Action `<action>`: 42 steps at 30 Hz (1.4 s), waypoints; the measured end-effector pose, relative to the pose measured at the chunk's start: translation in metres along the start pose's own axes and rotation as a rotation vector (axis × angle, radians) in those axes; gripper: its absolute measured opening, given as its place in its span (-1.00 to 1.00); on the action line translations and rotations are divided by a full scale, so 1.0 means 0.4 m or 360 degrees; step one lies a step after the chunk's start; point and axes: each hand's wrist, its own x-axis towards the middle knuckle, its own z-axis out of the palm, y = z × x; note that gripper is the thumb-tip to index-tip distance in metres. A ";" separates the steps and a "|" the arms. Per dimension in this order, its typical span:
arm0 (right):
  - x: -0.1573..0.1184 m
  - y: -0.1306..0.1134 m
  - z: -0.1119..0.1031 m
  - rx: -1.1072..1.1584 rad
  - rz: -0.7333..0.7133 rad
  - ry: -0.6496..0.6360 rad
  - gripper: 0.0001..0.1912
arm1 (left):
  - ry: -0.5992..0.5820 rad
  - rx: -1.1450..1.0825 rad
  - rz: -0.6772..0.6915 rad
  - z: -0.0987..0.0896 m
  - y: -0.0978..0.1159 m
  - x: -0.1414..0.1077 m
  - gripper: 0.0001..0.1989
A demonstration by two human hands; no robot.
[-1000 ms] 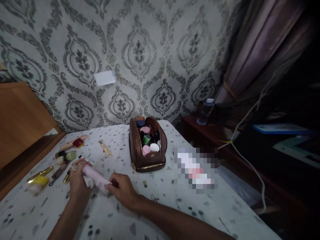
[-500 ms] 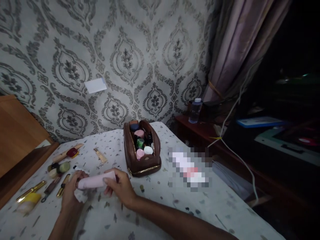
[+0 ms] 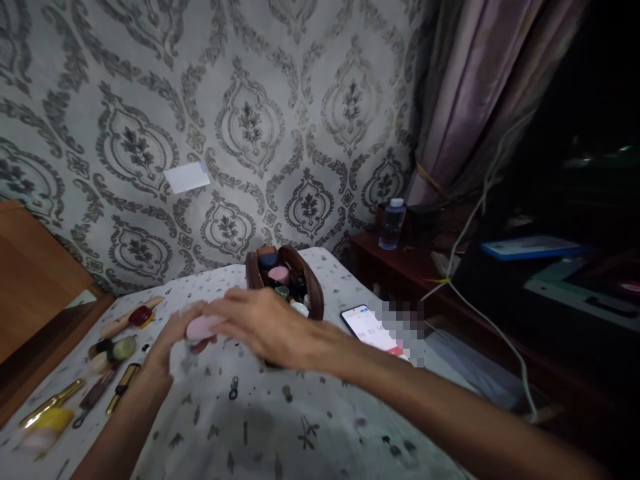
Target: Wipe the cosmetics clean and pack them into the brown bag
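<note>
A pale pink cosmetic tube (image 3: pixel 200 327) is pinched between my two hands above the bed, seen nearly end on and largely covered by fingers. My left hand (image 3: pixel 167 340) grips it from the left side. My right hand (image 3: pixel 273 327) reaches across from the right, its fingers closed on the tube's near side; they are slightly blurred. Right behind that hand stands an unzipped brown toiletry bag (image 3: pixel 315 290) with several jars and bottles inside, including a pink-lidded jar (image 3: pixel 279 275). The white tissue near my left hand is hidden from view.
Cosmetics lie on the left of the bed: a red compact (image 3: pixel 141 317), a green-capped jar (image 3: pixel 125 348), gold tubes (image 3: pixel 51 404) and a yellow sponge-like item (image 3: pixel 54 420). A phone (image 3: pixel 370 331) rests at the right; beyond are a water bottle (image 3: pixel 392 225) and a cable (image 3: pixel 470 223).
Both hands have lifted and moved up with the pink tube, which has turned end on. My right hand now overlaps the bag. The tissue has gone out of sight.
</note>
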 end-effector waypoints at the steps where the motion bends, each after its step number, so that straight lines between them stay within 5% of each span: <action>1: 0.006 0.012 -0.033 0.0005 0.0013 0.0072 -0.82 | -0.0089 0.0040 -0.0002 0.031 0.017 0.017 -0.80; 4: 0.015 0.058 -0.127 0.0143 0.0160 0.0246 -0.81 | -0.0447 0.0200 0.0185 0.116 0.054 0.076 -0.60; 7: 0.011 0.110 -0.201 0.0119 0.0336 0.0415 -0.76 | -0.0527 0.0390 0.0382 0.178 0.070 0.144 -0.61; 13: 0.010 0.207 -0.252 -0.0236 0.0400 0.0494 -0.79 | -0.0937 0.1082 0.1029 0.211 0.047 0.243 -0.81; 21: 0.067 0.290 -0.186 -0.0449 0.0701 -0.0014 -0.85 | -0.0960 0.1631 0.1160 0.169 0.015 0.235 -0.72; 30: 0.128 0.376 -0.072 -0.0851 0.0726 -0.0421 -0.82 | -0.0733 0.1484 0.1155 0.157 -0.038 0.239 -0.69; 42: 0.182 0.473 0.000 -0.0778 0.0857 -0.0510 -0.74 | -0.0681 0.1393 0.1069 0.154 -0.055 0.246 -0.66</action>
